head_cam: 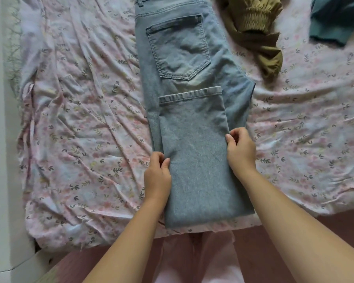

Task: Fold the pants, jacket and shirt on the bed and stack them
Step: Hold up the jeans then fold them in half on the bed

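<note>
Far out to the left of the left fingertips, a white strip (pixel 0 139) along the bed's edge. Then a rumpled pink floral sheet (pixel 80 129), spread all the way across.

Gripping with the left hand (pixel 157 178): fingers (pixel 158 157) curled over the left edge of the pants (pixel 192 139), thumb pressed on the top layer, denim pinched between.

Between the two sets of fingertips, light-blue denim, legs doubled back from a fold at the near edge of the bed. Beyond the fingertips, the hem (pixel 190 94), just short of the back pocket (pixel 178 50); waistband farther still, cut by the top of the frame.

Gripping likewise with the right hand (pixel 241 154): fingers (pixel 231 139) curled round the right edge of the same top layer, a little farther up the leg than the left ones.

Beyond and to the right of the right fingertips, well apart from them, an olive-brown garment (pixel 253 31) in a crumpled heap, touching or just beside the pants near the pocket; cannot tell which. Farther right, at the top corner, a teal garment (pixel 335 19), bunched, apart from the olive-brown one.
</note>
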`<state>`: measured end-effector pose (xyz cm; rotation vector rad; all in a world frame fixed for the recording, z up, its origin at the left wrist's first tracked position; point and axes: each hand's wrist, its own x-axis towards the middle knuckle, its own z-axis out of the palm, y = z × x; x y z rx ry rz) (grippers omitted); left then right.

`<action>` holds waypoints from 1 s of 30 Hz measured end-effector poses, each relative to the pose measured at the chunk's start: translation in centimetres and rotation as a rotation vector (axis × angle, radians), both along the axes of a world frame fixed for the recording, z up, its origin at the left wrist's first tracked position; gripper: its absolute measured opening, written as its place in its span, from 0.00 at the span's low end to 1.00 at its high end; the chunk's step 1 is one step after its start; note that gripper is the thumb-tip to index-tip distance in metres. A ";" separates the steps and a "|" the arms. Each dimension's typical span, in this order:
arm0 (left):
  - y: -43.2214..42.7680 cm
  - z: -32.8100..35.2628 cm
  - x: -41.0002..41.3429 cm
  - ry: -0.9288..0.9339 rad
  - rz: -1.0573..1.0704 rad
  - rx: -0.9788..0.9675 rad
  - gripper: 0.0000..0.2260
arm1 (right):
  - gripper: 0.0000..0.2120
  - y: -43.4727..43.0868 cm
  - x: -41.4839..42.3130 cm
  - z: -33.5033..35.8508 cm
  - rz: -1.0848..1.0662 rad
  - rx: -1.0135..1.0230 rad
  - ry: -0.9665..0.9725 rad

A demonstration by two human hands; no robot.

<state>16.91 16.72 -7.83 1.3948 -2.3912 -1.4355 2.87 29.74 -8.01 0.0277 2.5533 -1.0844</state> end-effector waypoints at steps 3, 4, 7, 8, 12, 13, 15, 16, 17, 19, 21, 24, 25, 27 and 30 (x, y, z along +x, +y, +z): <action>-0.1 -0.3 -0.1 -0.053 -0.003 0.000 0.04 | 0.07 0.7 -0.3 -0.2 -0.023 0.025 -0.106; 0.0 -0.3 -0.2 -0.075 -0.004 0.014 0.04 | 0.09 1.0 -0.3 -0.1 -0.008 0.016 -0.133; 1.1 0.5 -0.1 -0.181 -0.027 -0.032 0.12 | 0.15 2.3 0.7 1.1 0.145 0.042 -0.119; 1.8 0.7 0.3 -0.188 -0.048 -0.149 0.14 | 0.17 2.9 1.6 1.4 0.228 0.089 -0.049; 5.4 0.5 2.1 0.114 -0.254 -0.564 0.14 | 0.19 4.0 6.9 1.8 0.481 0.174 0.334; 6.3 0.0 2.6 0.151 -0.309 -0.544 0.14 | 0.20 3.9 8.3 1.3 0.511 0.168 0.384; 7.4 -1.7 3.7 0.099 -0.388 -0.517 0.16 | 0.20 3.9 10.4 -0.3 0.576 0.179 0.407; 7.7 -2.7 4.3 0.026 -0.426 -0.527 0.18 | 0.21 4.1 11.1 -1.2 0.621 0.219 0.396; 7.8 -3.6 5.0 -0.058 -0.481 -0.550 0.19 | 0.22 4.6 11.6 -2.2 0.681 0.280 0.382; 7.9 -5.3 6.2 -0.185 -0.576 -0.594 0.23 | 0.25 6.7 11.9 -4.5 0.800 0.403 0.398; 7.7 -6.3 7.0 -0.223 -0.572 -0.626 0.24 | 0.26 9.0 11.3 -6.1 0.843 0.461 0.415; 8.1 -6.2 8.0 -0.245 -0.473 -0.612 0.23 | 0.26 10.9 10.1 -6.5 0.809 0.523 0.386; 8.4 -6.0 8.7 -0.236 -0.429 -0.584 0.23 | 0.25 11.3 10.1 -6.2 0.787 0.526 0.376; 8.7 -5.2 10.3 -0.227 -0.372 -0.509 0.22 | 0.24 12.2 10.4 -5.4 0.699 0.471 0.377; 8.4 -3.4 11.9 -0.132 -0.271 -0.383 0.22 | 0.22 13.7 11.6 -3.8 0.459 0.334 0.296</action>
